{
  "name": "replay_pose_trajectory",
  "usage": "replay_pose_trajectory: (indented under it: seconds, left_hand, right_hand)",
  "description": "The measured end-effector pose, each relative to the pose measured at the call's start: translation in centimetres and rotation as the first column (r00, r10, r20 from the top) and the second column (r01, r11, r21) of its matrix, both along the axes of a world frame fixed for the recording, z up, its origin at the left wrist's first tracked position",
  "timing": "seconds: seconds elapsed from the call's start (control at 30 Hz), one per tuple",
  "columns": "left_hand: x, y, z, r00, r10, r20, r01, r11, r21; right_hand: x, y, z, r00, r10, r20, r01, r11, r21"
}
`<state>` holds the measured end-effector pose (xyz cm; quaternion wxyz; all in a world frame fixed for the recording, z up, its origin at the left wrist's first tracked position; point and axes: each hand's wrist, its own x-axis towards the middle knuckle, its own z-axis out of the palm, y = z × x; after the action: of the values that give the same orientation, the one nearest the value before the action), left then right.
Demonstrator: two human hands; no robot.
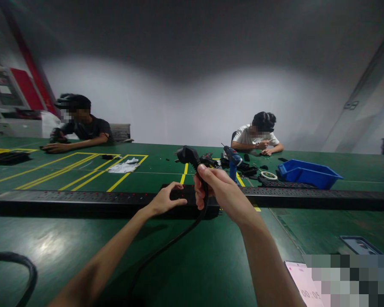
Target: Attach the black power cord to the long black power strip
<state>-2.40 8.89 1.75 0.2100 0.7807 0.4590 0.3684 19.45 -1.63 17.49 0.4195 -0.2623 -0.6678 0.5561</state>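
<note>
My right hand (216,187) is closed around a black power plug (188,155) just at its cable end. The plug's pins point left, and its black cable (179,236) hangs down from my fist and curves toward the lower left. Over the long black power strip (92,199) is my left hand (166,199), thumb and fingers apart in a C shape with nothing between them. Whether its fingertips touch the strip I cannot tell. The strip lies crosswise on the green table, and my hands hide part of it.
Another black strip (323,198) continues to the right. Behind it stand a blue bin (309,172), a cordless drill (233,161) and a tape roll (269,175). White plastic bags (124,166) lie farther left. Two people sit across the table. A thick cable (28,273) curls at lower left.
</note>
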Motion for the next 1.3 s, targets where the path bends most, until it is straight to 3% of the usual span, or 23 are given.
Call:
replay_pose_trajectory:
  seconds: [0.1, 0.23, 0.33, 0.43, 0.57, 0.77, 1.03, 1.3]
  left_hand:
    - [0.0, -0.5, 2.7, 0.971, -0.045, 0.233, 0.048, 0.999, -0.010]
    - [0.5, -2.3, 7.6, 0.896, -0.103, 0.431, 0.043, 0.988, 0.146]
    - [1.4, -3.6, 10.8, 0.853, -0.150, 0.499, 0.046, 0.976, 0.213]
    - [2.6, -4.3, 12.6, 0.834, -0.170, 0.525, 0.026, 0.962, 0.271]
    - [3.5, -4.3, 13.3, 0.828, -0.157, 0.539, -0.028, 0.947, 0.319]
    - [3.2, -5.6, 13.5, 0.850, -0.175, 0.497, 0.006, 0.946, 0.323]
    - [3.6, -7.3, 14.4, 0.827, -0.118, 0.550, -0.139, 0.904, 0.403]
    - [5.4, -9.9, 15.2, 0.858, -0.138, 0.495, -0.145, 0.858, 0.492]
  right_hand:
    - [0.0, 1.0, -0.5, 0.999, -0.009, 0.035, 0.009, 1.000, 0.010]
    - [-0.3, 2.3, -1.3, 0.998, -0.004, 0.062, 0.003, 1.000, 0.019]
    - [-0.7, 3.0, -1.8, 1.000, -0.017, -0.004, 0.016, 1.000, -0.022]
    - [-1.0, 3.3, -2.1, 0.988, -0.049, -0.150, 0.033, 0.994, -0.107]
    - [-1.0, 3.5, -2.2, 0.961, -0.102, -0.257, 0.056, 0.982, -0.182]
    - [-0.9, 3.9, -2.4, 0.960, -0.144, -0.239, 0.110, 0.982, -0.154]
    - [-0.8, 2.9, -1.5, 0.979, -0.003, -0.205, -0.007, 0.999, -0.045]
    - [-0.6, 0.2, -0.1, 0.973, -0.085, -0.215, 0.135, 0.965, 0.227]
